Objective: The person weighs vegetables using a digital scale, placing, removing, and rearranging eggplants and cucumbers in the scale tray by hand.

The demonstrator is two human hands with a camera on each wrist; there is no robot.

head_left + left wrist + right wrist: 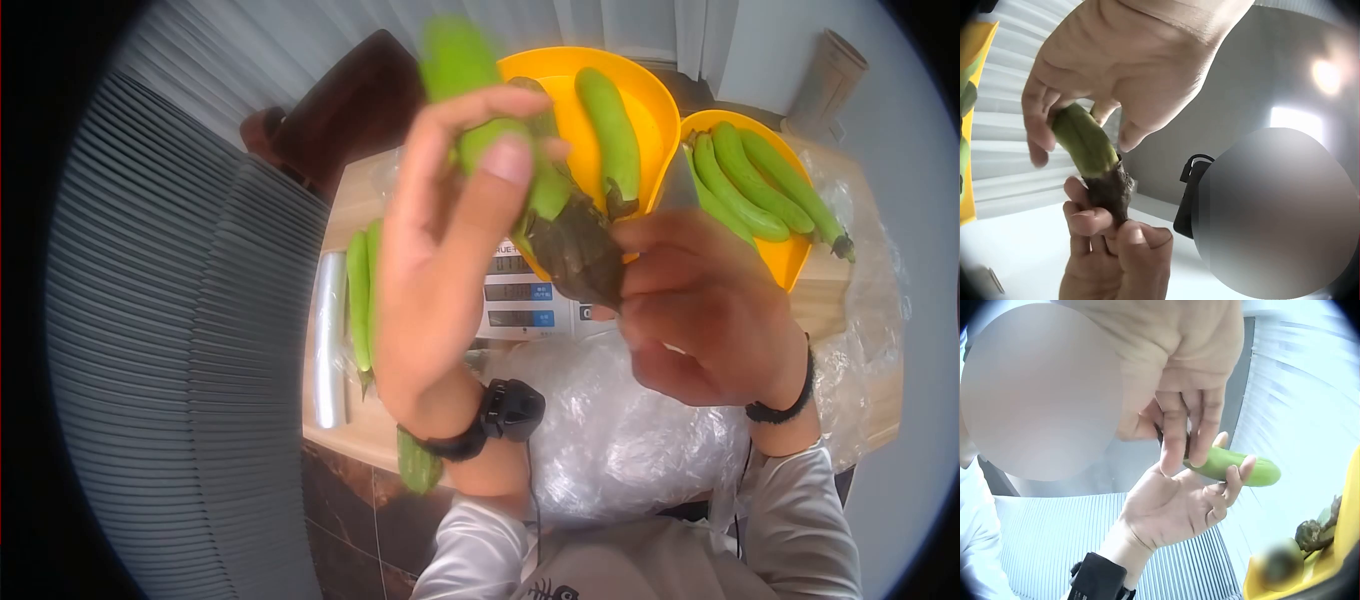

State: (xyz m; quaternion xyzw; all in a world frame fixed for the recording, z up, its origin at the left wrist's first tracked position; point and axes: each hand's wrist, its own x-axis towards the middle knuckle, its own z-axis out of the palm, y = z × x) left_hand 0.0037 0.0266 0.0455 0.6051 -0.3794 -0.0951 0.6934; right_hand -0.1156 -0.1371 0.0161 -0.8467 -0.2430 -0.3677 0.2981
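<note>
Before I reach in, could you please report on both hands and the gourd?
Left hand round the green gourd; right hand pinching its dark, withered end; scale beneath, partly hidden.

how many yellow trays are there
2. The left yellow tray is beyond the scale's display, with a green vegetable in it. The right yellow tray sits beside it, holding several more. Others could be hidden from view.
</note>
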